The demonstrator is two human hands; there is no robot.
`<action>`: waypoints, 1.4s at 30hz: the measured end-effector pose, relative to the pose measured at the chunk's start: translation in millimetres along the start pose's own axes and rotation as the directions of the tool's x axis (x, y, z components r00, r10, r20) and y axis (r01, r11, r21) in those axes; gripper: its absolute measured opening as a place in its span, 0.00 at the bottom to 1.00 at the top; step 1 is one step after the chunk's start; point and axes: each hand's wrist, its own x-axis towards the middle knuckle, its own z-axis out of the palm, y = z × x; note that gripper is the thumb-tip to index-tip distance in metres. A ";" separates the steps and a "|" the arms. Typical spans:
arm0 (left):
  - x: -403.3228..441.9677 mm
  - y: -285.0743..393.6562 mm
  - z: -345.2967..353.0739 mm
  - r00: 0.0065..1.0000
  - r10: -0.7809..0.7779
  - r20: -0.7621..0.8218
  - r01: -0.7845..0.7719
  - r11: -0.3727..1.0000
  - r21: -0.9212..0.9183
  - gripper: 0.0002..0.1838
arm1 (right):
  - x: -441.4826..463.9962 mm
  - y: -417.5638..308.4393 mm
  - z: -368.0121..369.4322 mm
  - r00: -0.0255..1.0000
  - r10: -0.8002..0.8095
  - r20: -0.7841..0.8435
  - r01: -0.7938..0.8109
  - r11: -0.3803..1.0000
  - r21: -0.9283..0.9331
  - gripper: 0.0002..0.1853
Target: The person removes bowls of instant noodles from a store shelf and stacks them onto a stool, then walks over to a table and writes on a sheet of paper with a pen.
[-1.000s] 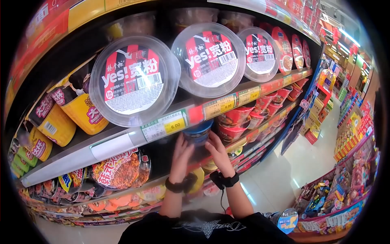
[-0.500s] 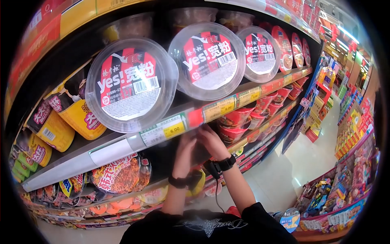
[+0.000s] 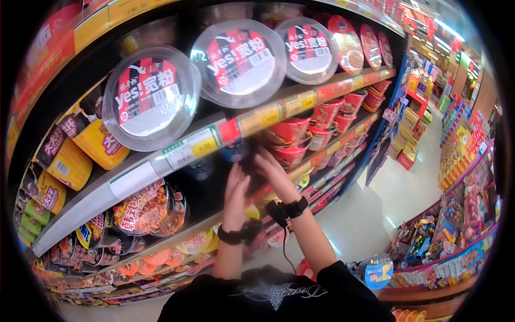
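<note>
My left hand is in front of the dark gap on the lower shelf, its fingers stretched upward with nothing in them. Close beside it on the right, my right hand also has its fingers extended and holds nothing I can see. Past my fingertips, a blue packaged item stands in shadow at the back of the gap; its kind is unclear. Red instant-noodle bowls are stacked right of my right hand. To the left of my left hand sits a black-sided noodle bowl with a red printed lid.
Above my hands runs a shelf edge with price labels. Large clear-lidded noodle bowls stand tilted on it, with yellow noodle cups to the left. An aisle floor and a snack bin lie to the right.
My hands have come out from beneath the shelf edge, so their fingers now show. The shelf goods have shifted up and left in view. Blue items in the gap have become visible.
</note>
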 end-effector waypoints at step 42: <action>-257.2 -222.7 215.8 0.670 -0.625 0.400 0.488 0.777 0.397 0.31 | -507.7 -4.9 -203.9 0.540 -0.063 -0.839 -0.282 0.926 -0.251 0.32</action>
